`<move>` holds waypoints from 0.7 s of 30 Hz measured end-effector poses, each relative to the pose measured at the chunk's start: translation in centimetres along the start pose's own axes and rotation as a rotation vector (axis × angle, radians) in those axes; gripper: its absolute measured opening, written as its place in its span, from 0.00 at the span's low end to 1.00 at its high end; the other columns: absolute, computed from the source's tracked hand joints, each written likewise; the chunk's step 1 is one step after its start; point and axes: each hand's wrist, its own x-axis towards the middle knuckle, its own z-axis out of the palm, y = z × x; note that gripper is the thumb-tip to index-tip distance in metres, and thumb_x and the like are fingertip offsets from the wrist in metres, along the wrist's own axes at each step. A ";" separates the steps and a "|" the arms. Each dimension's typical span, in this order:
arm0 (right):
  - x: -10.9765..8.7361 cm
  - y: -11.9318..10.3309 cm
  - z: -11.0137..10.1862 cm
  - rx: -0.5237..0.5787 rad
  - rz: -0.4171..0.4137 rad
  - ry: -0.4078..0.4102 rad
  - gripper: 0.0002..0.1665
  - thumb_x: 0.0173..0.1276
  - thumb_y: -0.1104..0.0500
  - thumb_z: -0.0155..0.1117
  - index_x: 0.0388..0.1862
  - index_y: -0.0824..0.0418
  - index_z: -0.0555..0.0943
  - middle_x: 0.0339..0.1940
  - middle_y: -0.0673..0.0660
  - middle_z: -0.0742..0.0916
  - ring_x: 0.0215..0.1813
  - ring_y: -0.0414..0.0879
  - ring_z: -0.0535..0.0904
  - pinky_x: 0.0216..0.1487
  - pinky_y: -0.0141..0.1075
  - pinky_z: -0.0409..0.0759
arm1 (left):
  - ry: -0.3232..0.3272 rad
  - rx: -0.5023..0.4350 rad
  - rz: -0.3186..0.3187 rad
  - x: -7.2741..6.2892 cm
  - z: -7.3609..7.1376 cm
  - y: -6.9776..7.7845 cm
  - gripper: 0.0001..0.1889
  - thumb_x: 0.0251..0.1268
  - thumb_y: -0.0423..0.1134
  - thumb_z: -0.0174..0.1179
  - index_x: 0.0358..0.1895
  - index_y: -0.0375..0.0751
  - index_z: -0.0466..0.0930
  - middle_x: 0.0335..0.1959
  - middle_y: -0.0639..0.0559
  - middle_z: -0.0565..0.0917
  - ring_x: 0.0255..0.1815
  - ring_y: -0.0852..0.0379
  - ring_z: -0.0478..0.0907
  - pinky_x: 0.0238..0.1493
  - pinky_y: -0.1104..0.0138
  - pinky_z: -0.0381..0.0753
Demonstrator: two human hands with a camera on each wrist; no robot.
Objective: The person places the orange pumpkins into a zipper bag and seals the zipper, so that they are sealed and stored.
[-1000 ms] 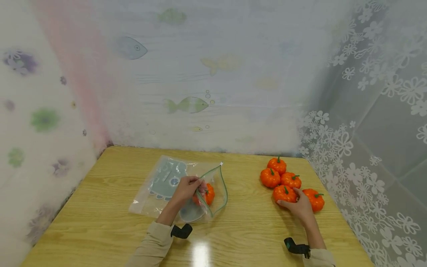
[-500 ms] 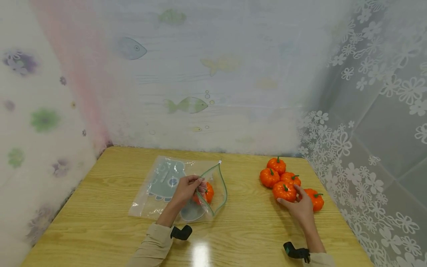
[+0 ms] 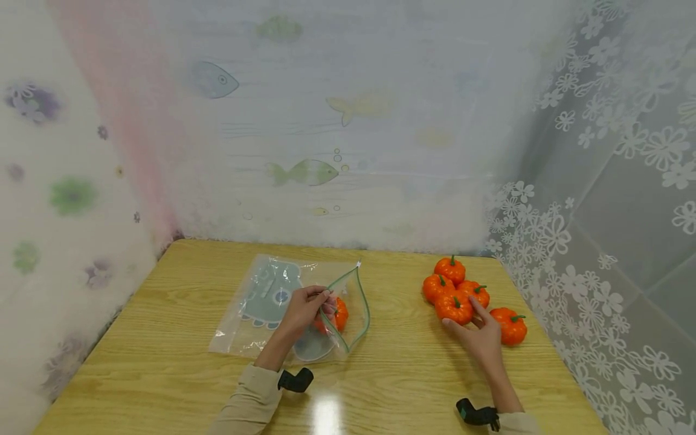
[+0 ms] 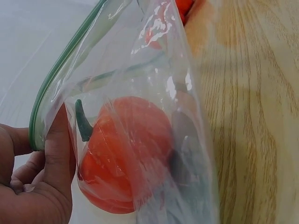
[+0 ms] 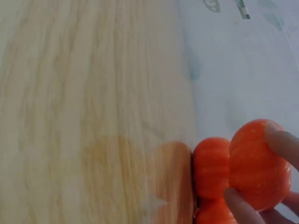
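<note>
A clear zip bag [image 3: 356, 317] with a green seal and a blue-grey print lies on the wooden table with its mouth standing wide. My left hand [image 3: 299, 311] pinches one side of that mouth. Inside the bag sits a small orange pumpkin [image 4: 126, 158] with a green stem, seen through the plastic. Over on the right, my right hand [image 3: 483, 341] grips another small pumpkin [image 3: 454, 309] between thumb and fingers. In the right wrist view this held pumpkin [image 5: 257, 168] appears raised in front of others on the table.
Behind the held pumpkin are a back pumpkin [image 3: 449, 270], a left one [image 3: 437, 289] and one partly covered by my fingers [image 3: 478, 295]. A separate pumpkin [image 3: 508, 327] lies to the right of my hand. Patterned curtains [image 3: 337, 199] border the table [image 3: 163, 302].
My right hand has taken hold of the front pumpkin and shifted it slightly left, away from the rightmost one. The left hand and the bag have barely moved.
</note>
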 end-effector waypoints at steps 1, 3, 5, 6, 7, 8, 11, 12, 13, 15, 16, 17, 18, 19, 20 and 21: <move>0.0 0.1 0.2 0.019 -0.016 -0.001 0.52 0.61 0.56 0.79 0.80 0.59 0.63 0.80 0.67 0.65 0.71 0.66 0.71 0.45 0.13 0.73 | 0.001 0.003 0.001 0.0 0.0 0.0 0.13 0.79 0.30 0.52 0.55 0.21 0.79 0.34 0.45 0.88 0.25 0.60 0.84 0.29 0.73 0.84; -0.1 0.2 0.6 0.048 -0.038 -0.003 0.51 0.61 0.57 0.79 0.80 0.58 0.64 0.79 0.66 0.66 0.70 0.63 0.71 0.46 0.13 0.73 | 0.003 0.008 0.004 0.0 0.0 0.0 0.13 0.79 0.30 0.52 0.55 0.22 0.78 0.34 0.45 0.88 0.26 0.60 0.84 0.29 0.73 0.84; -0.1 0.3 1.0 0.060 -0.050 -0.005 0.51 0.61 0.58 0.80 0.80 0.59 0.64 0.79 0.64 0.67 0.70 0.61 0.72 0.48 0.14 0.75 | 0.005 0.014 0.005 -0.1 0.1 0.0 0.13 0.79 0.31 0.53 0.55 0.22 0.79 0.35 0.44 0.88 0.26 0.61 0.84 0.28 0.74 0.82; -0.1 0.3 1.1 0.067 -0.054 -0.010 0.51 0.61 0.58 0.80 0.79 0.59 0.64 0.78 0.64 0.68 0.71 0.61 0.72 0.49 0.14 0.75 | 0.004 0.017 0.006 -0.1 0.1 0.0 0.13 0.79 0.31 0.53 0.55 0.22 0.79 0.35 0.43 0.88 0.26 0.61 0.84 0.28 0.74 0.81; -0.1 0.3 1.2 0.067 -0.052 -0.016 0.51 0.60 0.58 0.80 0.80 0.59 0.64 0.78 0.65 0.69 0.71 0.61 0.72 0.48 0.15 0.75 | 0.004 0.022 0.007 -0.1 0.1 0.0 0.13 0.79 0.31 0.53 0.55 0.23 0.79 0.35 0.43 0.88 0.26 0.61 0.84 0.27 0.74 0.80; -0.2 0.3 1.3 0.067 -0.050 -0.022 0.52 0.60 0.57 0.80 0.80 0.58 0.64 0.77 0.64 0.69 0.71 0.61 0.73 0.48 0.15 0.76 | 0.004 0.022 0.008 -0.2 0.1 0.0 0.13 0.79 0.31 0.53 0.55 0.23 0.79 0.35 0.43 0.88 0.26 0.61 0.84 0.27 0.74 0.80; -0.2 0.4 1.6 0.080 -0.048 -0.044 0.51 0.60 0.57 0.80 0.80 0.57 0.65 0.78 0.62 0.69 0.72 0.59 0.72 0.48 0.16 0.77 | 0.004 0.022 0.005 -0.2 0.1 0.0 0.13 0.79 0.31 0.53 0.54 0.23 0.79 0.36 0.43 0.88 0.26 0.61 0.84 0.27 0.74 0.79; -0.2 0.4 1.7 0.084 -0.050 -0.050 0.51 0.60 0.57 0.80 0.80 0.56 0.65 0.79 0.62 0.68 0.72 0.59 0.71 0.48 0.16 0.77 | 0.005 0.021 0.004 -0.2 0.1 0.0 0.13 0.79 0.31 0.53 0.54 0.23 0.79 0.35 0.43 0.88 0.26 0.61 0.84 0.27 0.74 0.80; -0.2 0.3 1.8 0.091 -0.050 -0.056 0.51 0.60 0.57 0.80 0.80 0.56 0.65 0.79 0.61 0.68 0.72 0.59 0.71 0.49 0.17 0.78 | 0.004 0.019 0.002 -0.2 0.1 0.0 0.13 0.79 0.31 0.53 0.55 0.23 0.79 0.35 0.43 0.88 0.26 0.61 0.84 0.27 0.74 0.81; -0.2 0.3 2.0 0.101 -0.048 -0.067 0.51 0.60 0.57 0.80 0.79 0.55 0.65 0.80 0.59 0.66 0.73 0.59 0.71 0.49 0.17 0.78 | 0.004 0.012 -0.003 -0.2 0.1 0.0 0.13 0.79 0.31 0.53 0.55 0.22 0.79 0.35 0.43 0.88 0.26 0.60 0.84 0.29 0.74 0.82; -0.3 0.3 2.1 0.105 -0.043 -0.075 0.51 0.60 0.56 0.80 0.79 0.55 0.66 0.80 0.58 0.66 0.73 0.59 0.71 0.50 0.17 0.78 | 0.001 0.007 -0.005 -0.2 0.1 0.0 0.13 0.79 0.30 0.52 0.55 0.22 0.78 0.35 0.43 0.88 0.26 0.60 0.84 0.29 0.73 0.83; -0.3 0.3 2.3 0.106 -0.035 -0.083 0.51 0.60 0.56 0.80 0.79 0.54 0.65 0.80 0.58 0.66 0.73 0.58 0.71 0.50 0.17 0.78 | -0.001 0.004 -0.006 -0.2 0.1 0.0 0.13 0.79 0.30 0.52 0.56 0.22 0.78 0.35 0.43 0.88 0.26 0.61 0.84 0.30 0.73 0.84; -0.3 0.3 2.4 0.114 -0.028 -0.090 0.50 0.61 0.56 0.80 0.79 0.54 0.66 0.80 0.58 0.66 0.72 0.57 0.71 0.51 0.18 0.78 | -0.005 0.000 -0.006 -0.2 0.1 0.0 0.14 0.79 0.30 0.52 0.56 0.22 0.78 0.36 0.43 0.88 0.26 0.61 0.84 0.30 0.73 0.85; -0.3 0.3 2.6 0.120 -0.023 -0.097 0.50 0.61 0.56 0.80 0.79 0.54 0.66 0.80 0.57 0.67 0.72 0.55 0.72 0.51 0.18 0.78 | -0.010 -0.005 -0.005 -0.2 0.1 0.0 0.14 0.79 0.30 0.52 0.56 0.21 0.77 0.36 0.43 0.88 0.26 0.61 0.84 0.31 0.72 0.85; -0.4 0.3 2.7 0.125 -0.016 -0.105 0.49 0.61 0.56 0.80 0.79 0.54 0.66 0.79 0.57 0.68 0.70 0.52 0.73 0.51 0.18 0.78 | -0.015 -0.008 -0.005 -0.2 0.1 0.1 0.14 0.79 0.30 0.52 0.57 0.21 0.77 0.36 0.43 0.87 0.26 0.61 0.84 0.32 0.72 0.86; -0.4 0.3 2.9 0.133 -0.014 -0.115 0.49 0.62 0.56 0.79 0.79 0.54 0.66 0.79 0.57 0.68 0.69 0.48 0.75 0.52 0.19 0.78 | -0.021 -0.010 -0.004 -0.2 0.1 0.1 0.14 0.79 0.30 0.52 0.57 0.21 0.76 0.36 0.43 0.87 0.26 0.61 0.84 0.32 0.72 0.86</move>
